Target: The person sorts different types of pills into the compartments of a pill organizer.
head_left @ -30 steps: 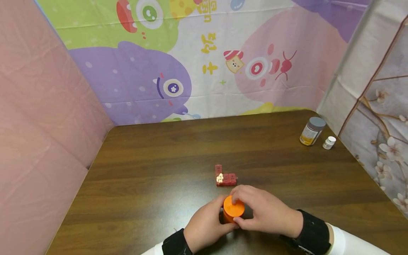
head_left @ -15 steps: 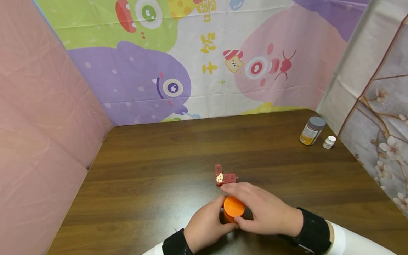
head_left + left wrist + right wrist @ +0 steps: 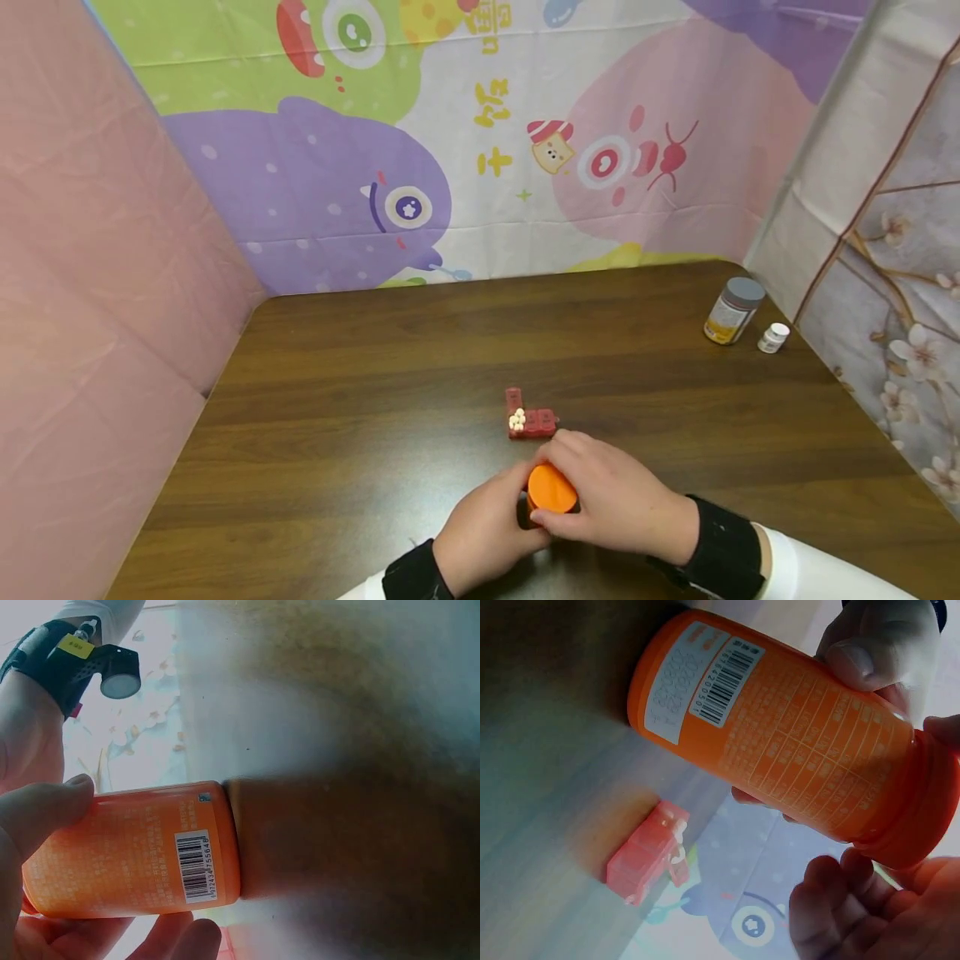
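An orange pill bottle point(image 3: 135, 855) with a printed label and barcode stands on the table near the front. My left hand point(image 3: 483, 527) grips its body from the left, thumb and fingers on opposite sides. Around the orange lid point(image 3: 552, 489) curl the fingers and thumb of my right hand point(image 3: 618, 504). The right wrist view shows its fingertips at the edge of the screw cap point(image 3: 922, 802). Just beyond the hands lies a small red pill organizer point(image 3: 540, 422). One of its compartments is uncovered, with several whitish tablets point(image 3: 517, 420) heaped in it.
At the table's far right corner stand a jar with a grey lid point(image 3: 733, 312) and a small white bottle point(image 3: 773, 338). Printed cloth point(image 3: 510, 225) hangs behind the brown wooden table point(image 3: 360, 375), with pink fabric point(image 3: 112, 333) at left and floral fabric point(image 3: 900, 333) at right.
My right fingers first reached forward off the lid toward the pill organizer, then drew back and curled round the lid's edge again. The left hand keeps its grip on the bottle.
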Available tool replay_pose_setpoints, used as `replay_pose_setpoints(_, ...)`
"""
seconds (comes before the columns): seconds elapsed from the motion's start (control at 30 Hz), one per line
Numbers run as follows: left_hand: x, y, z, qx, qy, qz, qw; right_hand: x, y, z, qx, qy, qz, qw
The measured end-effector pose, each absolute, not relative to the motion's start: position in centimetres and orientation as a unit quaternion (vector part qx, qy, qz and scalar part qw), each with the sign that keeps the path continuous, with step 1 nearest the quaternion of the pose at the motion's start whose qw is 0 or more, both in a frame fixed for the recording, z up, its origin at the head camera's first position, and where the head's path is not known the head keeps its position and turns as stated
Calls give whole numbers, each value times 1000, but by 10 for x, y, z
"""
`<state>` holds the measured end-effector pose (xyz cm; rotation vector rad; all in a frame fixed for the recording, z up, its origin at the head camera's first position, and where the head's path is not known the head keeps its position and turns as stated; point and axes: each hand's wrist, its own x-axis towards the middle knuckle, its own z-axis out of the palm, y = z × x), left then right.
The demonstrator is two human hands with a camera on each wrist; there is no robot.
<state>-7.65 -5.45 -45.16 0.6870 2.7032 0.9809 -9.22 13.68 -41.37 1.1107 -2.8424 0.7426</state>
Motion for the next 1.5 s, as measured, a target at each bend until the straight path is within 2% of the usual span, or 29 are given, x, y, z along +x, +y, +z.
replay_pose_setpoints(0.13, -76, -55, -452, 233, 907, 337, 94, -92, 137, -414, 334, -913, 232, -10)
replay_pose_setpoints(0.37, -76, -55, -452, 230, 909, 334, 94, -96, 151, -404, 421, -873, 236, -72)
replay_pose_setpoints(0.5, -76, -55, -453, 227, 908, 339, 93, -96, 152, -399, 427, -871, 229, -86)
replay_pose_setpoints(0.73, -76, -55, -453, 225, 909, 339, 94, -94, 145, -404, 359, -905, 225, -39)
replay_pose_setpoints(0.9, -76, -56, -454, 231, 907, 342, 88, -92, 138, -411, 301, -928, 214, -40)
replay_pose_setpoints(1.2, -75, -58, -453, 231, 909, 336, 87, -98, 150, -403, 430, -868, 235, -77)
replay_pose_setpoints(1.3, -75, -58, -452, 224, 908, 341, 94, -100, 150, -402, 416, -873, 241, -80)
replay_pose_setpoints(1.5, -76, -57, -452, 221, 906, 348, 99, -97, 143, -408, 342, -911, 227, -31)
